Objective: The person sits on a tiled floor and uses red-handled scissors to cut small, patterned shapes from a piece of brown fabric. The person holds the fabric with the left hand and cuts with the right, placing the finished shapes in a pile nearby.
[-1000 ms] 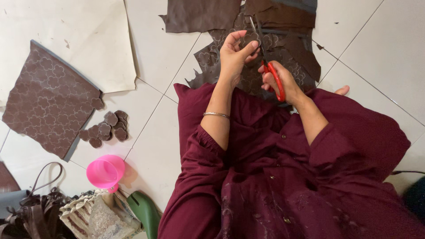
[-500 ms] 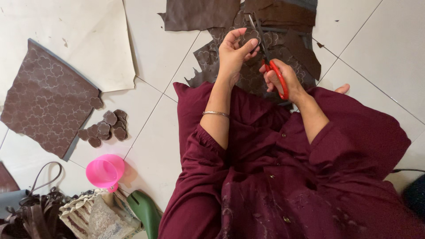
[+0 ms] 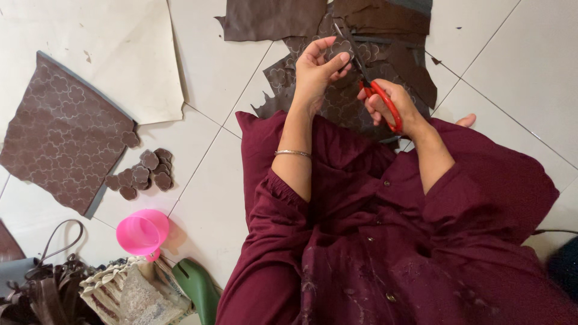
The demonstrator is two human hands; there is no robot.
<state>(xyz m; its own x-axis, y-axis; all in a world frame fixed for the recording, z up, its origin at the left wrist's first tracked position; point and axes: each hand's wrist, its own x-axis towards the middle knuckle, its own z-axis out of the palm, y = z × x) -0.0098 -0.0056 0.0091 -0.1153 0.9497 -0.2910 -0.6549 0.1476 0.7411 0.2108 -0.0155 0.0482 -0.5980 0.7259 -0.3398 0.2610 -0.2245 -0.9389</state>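
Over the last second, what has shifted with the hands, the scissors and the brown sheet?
Little has changed. The right hand has tilted the red-handled scissors slightly along the cut, and the left hand has turned the brown patterned sheet a touch. Nothing was picked up or released. The pile of cut flower shapes, the pink cup and the large patterned piece lie as before.

Red-handled scissors (image 3: 376, 90), brown flower-patterned leather (image 3: 63, 141), pink cup (image 3: 142, 232).
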